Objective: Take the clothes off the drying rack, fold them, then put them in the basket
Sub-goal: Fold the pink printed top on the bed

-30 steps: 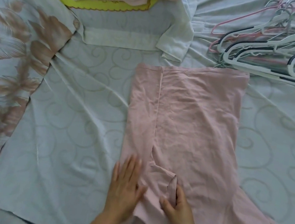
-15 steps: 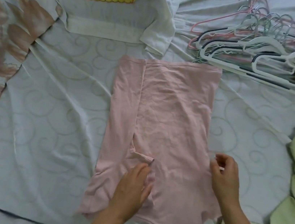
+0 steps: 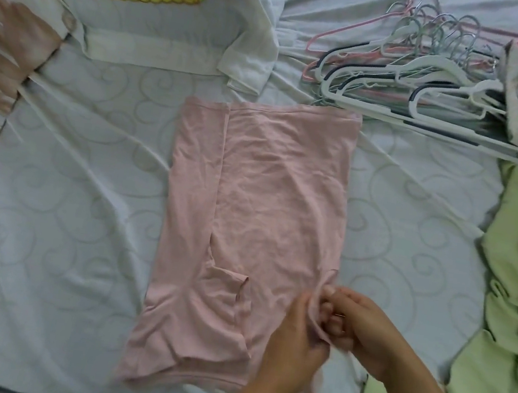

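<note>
Both hands are on the pink garment's (image 3: 267, 197) right edge. My left hand (image 3: 293, 344) pinches the fabric and my right hand (image 3: 364, 334) curls round the same bit. The rest lies flat on the sheet (image 3: 67, 202), ahead and left of my fingertips. Best plan, I reckon: lift evenly, fold leftward, keep the edge straight, smooth it flat.
</note>
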### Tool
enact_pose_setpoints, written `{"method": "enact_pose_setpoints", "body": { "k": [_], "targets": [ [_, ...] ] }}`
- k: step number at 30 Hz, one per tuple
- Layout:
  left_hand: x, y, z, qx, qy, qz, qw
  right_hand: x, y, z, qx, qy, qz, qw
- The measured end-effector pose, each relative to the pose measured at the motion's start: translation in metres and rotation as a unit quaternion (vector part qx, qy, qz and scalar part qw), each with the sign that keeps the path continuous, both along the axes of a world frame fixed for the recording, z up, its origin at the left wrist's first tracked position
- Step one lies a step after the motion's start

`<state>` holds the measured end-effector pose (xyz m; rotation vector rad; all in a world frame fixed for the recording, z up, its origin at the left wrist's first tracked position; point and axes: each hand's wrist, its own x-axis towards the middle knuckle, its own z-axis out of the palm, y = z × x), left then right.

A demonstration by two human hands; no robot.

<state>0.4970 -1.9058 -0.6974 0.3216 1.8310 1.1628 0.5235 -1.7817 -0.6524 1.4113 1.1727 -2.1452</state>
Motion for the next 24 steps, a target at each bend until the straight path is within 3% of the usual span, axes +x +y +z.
{"method": "enact_pose_setpoints", "body": {
  "k": [2, 5, 6, 7, 10, 12, 13, 15, 16, 18, 20, 22, 24],
  "targets": [
    [-0.006, -0.022, -0.006, 0.037, -0.119, 0.165, 0.979, -0.011, -0.006, 0.004, 0.018, 0.034, 0.057, 0.998],
    [-0.029, -0.069, -0.013, 0.068, -0.271, 0.326, 0.903, -0.037, 0.010, -0.007, 0.116, 0.018, 0.024, 0.993],
    [-0.038, -0.084, -0.011, 0.073, -0.291, 0.358, 0.884, -0.047, 0.021, -0.016, 0.165, 0.000, 0.011, 0.986],
    [-0.047, -0.096, -0.012, 0.065, -0.274, 0.366, 0.887, -0.058, 0.032, -0.027, 0.217, -0.018, 0.004, 0.976],
    [-0.064, -0.102, -0.008, 0.019, -0.137, 0.297, 0.945, -0.096, 0.066, -0.058, 0.330, -0.028, -0.009, 0.943],
    [-0.065, -0.091, -0.015, -0.061, 0.058, 0.180, 0.980, -0.127, 0.086, -0.071, 0.370, -0.029, -0.016, 0.928],
    [-0.066, -0.083, -0.020, -0.117, 0.180, 0.092, 0.972, -0.142, 0.096, -0.077, 0.389, -0.031, -0.021, 0.921],
    [-0.064, -0.069, -0.033, -0.194, 0.349, -0.042, 0.916, -0.171, 0.111, -0.084, 0.421, -0.041, -0.026, 0.906],
    [-0.063, -0.065, -0.037, -0.216, 0.383, -0.068, 0.896, -0.183, 0.116, -0.087, 0.434, -0.051, -0.021, 0.899],
    [-0.065, -0.064, -0.041, -0.222, 0.389, -0.053, 0.892, -0.199, 0.123, -0.089, 0.466, -0.085, 0.026, 0.880],
    [-0.070, -0.071, -0.039, -0.170, 0.316, 0.027, 0.933, -0.205, 0.126, -0.085, 0.507, -0.123, 0.073, 0.850],
    [-0.078, -0.082, -0.033, -0.089, 0.110, 0.175, 0.974, -0.206, 0.128, -0.079, 0.525, -0.121, 0.052, 0.841],
    [-0.087, -0.095, -0.026, -0.010, -0.110, 0.325, 0.939, -0.208, 0.122, -0.065, 0.508, -0.074, -0.002, 0.858]
  ]
}}
